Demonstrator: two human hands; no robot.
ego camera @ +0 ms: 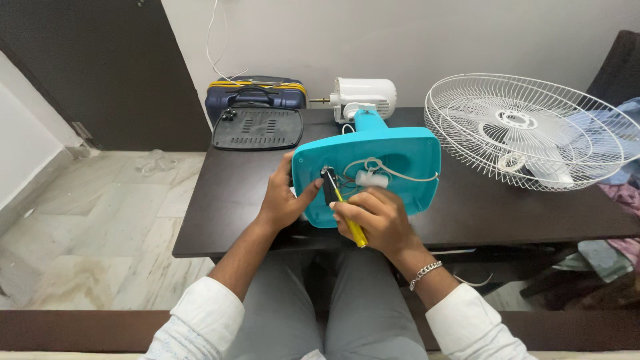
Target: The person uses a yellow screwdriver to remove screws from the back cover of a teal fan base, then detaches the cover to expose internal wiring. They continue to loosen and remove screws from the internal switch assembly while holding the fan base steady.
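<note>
- Turquoise fan base [400, 150], tipped up on its edge at the near side of the dark table [220, 200], its hollow underside facing the person — white cord, thin wires and a small white part show inside.
- Left hand [283, 200] grips the base's left rim, fingers wrapped behind it, thumb laid across the front edge.
- Right hand [373, 217] is closed around a yellow-handled screwdriver [347, 213]; the tool's dark tip end points up and left into the hollow, close to the left thumb.
- White fan motor [363, 97] stands just behind the base, joined to it by the turquoise neck, with its short shaft pointing left.
- Black oval cover plate [257, 128] lies flat on the table's far left corner, well apart from the hands.
- White wire fan guard [527, 130] lies on the table's right end — cloth in blue and other colours is heaped beyond and beneath it.
- Dark blue suitcase [257, 93] with yellow trim stands behind the table against the pale wall; a dark door is to its left.
- Marble-patterned floor [87, 227] spreads out on the left.
</note>
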